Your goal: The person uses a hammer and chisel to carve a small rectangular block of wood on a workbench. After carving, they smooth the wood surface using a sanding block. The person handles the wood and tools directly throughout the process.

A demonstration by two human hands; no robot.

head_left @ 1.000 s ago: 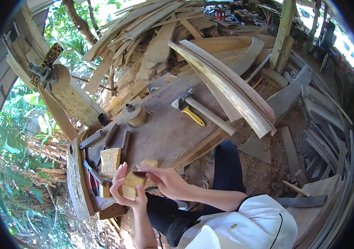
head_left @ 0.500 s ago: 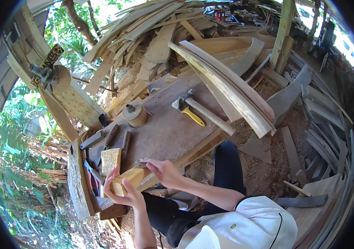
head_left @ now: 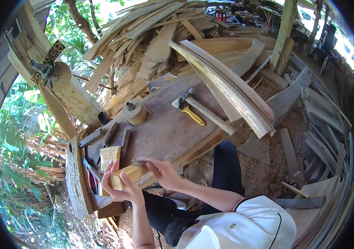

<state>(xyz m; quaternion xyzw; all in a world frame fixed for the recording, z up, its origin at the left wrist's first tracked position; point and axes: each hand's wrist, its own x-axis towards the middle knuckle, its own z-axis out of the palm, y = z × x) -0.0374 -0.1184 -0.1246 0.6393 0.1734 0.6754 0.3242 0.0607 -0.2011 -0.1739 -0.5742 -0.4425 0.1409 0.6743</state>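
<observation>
A pale wooden block point(head_left: 130, 173) with a squared end lies tilted over the near left edge of the workbench. My left hand point(head_left: 121, 189) grips its near end, thumb on one side and fingers on the other. At the far end of the block, my right hand point(head_left: 164, 173) is closed with its fingertips on the wood. Something thin and greyish shows at those fingertips, too small to make out. Beyond the left hand lies a flat piece of wood with a rough, carved-looking face point(head_left: 110, 157). Two dark-handled tools point(head_left: 111, 133) lie beside it.
On the workbench point(head_left: 164, 133) rest a hammer point(head_left: 206, 112), a yellow-handled brush point(head_left: 193, 117) and a round wooden pot-like object point(head_left: 135, 113). Long curved planks point(head_left: 226, 89) overhang its far right end. Red-handled pliers point(head_left: 91, 182) lie at the left edge. A lumber pile point(head_left: 156, 33) stands behind.
The wooden block and both hands have shifted slightly; the right hand is a little farther right and tilted differently. Both hands keep their hold, and the tools on the bench stay put.
</observation>
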